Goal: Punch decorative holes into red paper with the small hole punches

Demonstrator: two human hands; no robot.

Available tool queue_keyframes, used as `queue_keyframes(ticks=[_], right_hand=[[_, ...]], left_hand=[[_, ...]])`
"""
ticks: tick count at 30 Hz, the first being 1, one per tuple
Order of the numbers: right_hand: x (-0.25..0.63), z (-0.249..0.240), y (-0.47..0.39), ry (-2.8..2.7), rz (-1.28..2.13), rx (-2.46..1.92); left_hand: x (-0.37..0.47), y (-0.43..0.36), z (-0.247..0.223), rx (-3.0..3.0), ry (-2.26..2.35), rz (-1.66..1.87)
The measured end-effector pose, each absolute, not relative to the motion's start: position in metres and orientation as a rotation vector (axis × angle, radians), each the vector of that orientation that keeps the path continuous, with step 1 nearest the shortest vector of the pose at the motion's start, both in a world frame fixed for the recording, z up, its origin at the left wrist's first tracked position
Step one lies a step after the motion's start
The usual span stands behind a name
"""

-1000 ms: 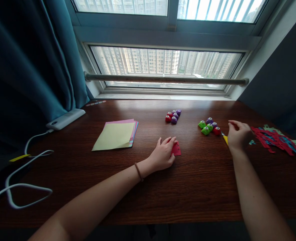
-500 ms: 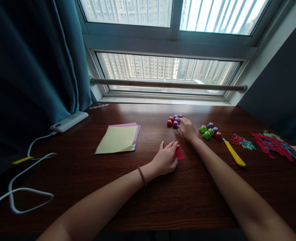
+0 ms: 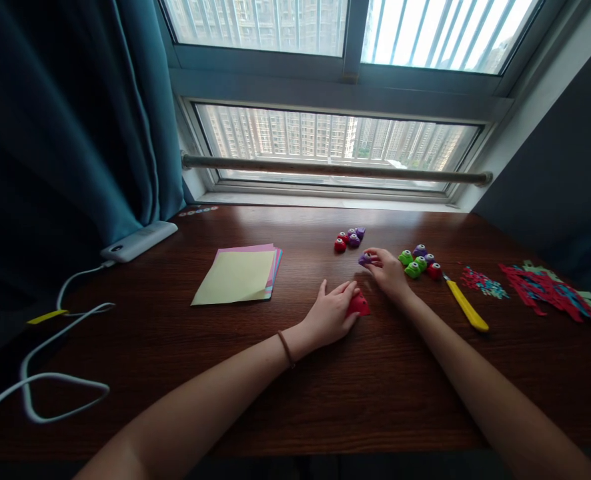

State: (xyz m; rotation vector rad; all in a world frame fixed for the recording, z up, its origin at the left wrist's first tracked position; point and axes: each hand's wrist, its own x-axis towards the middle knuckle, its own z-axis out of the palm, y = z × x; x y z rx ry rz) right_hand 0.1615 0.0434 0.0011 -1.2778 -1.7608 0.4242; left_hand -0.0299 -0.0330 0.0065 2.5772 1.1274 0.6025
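My left hand (image 3: 329,312) rests on a small red paper piece (image 3: 359,304) near the middle of the table, its fingers curled over the paper's left part. Farther back, my right hand (image 3: 386,272) pinches a small purple figure (image 3: 364,259) between thumb and fingers. Behind it sits a small group of red figures (image 3: 340,245) and purple figures (image 3: 354,240). Just right of my right hand is a second group, with green figures (image 3: 412,270), purple ones (image 3: 419,250) and a red figure (image 3: 434,270).
A yellow-handled knife (image 3: 467,306) lies beside small paper bits (image 3: 483,282) and paper strips (image 3: 550,290) at the right. Stacked paper sheets (image 3: 235,277) lie left of centre. A white device (image 3: 139,241) with a cable (image 3: 65,377) is at the far left, beneath the curtain.
My right hand has drawn back toward me and slightly right, bringing a purple figure away from the back group. My left hand has stayed on the red paper.
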Motion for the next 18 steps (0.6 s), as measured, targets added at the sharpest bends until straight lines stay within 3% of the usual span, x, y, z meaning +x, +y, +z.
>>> queue_keyframes(ticks=[7, 18], right_hand=[[0.185, -0.001, -0.029, -1.632, 0.821, -1.299], [0.19, 0.008, -0.038, -1.81, 0.92, -1.268]], left_hand=[[-0.029, -0.034, 0.007, 2.656, 1.145, 0.573], [-0.028, -0.032, 0.004, 2.7, 1.124, 0.478]])
